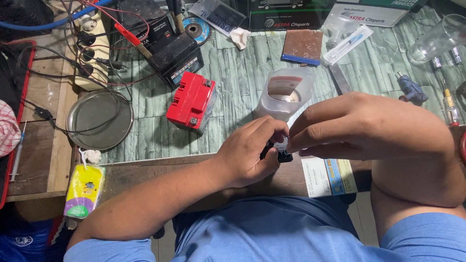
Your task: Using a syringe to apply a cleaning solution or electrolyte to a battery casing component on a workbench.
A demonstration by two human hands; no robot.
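Green stone-patterned covering runs across the worktop [233,82], which is crowded with tools and parts. From my seat I watch both hands meet at the near edge. My left hand [247,155] is closed around a small black part [277,154], thumb and fingers pinching it from the 9 o'clock side. My right hand [369,128] comes in from 3 o'clock, its fingertips pressed onto the same part, so both hands grip it together; most of it is hidden between them. At 12 o'clock of the hands stands a translucent plastic container [284,94], and at 10 o'clock a small red battery [191,101]. A white and blue leaflet [329,175] lies just under my right hand. I judge that a steady left-hand hold, with only the right fingertips working, serves best.
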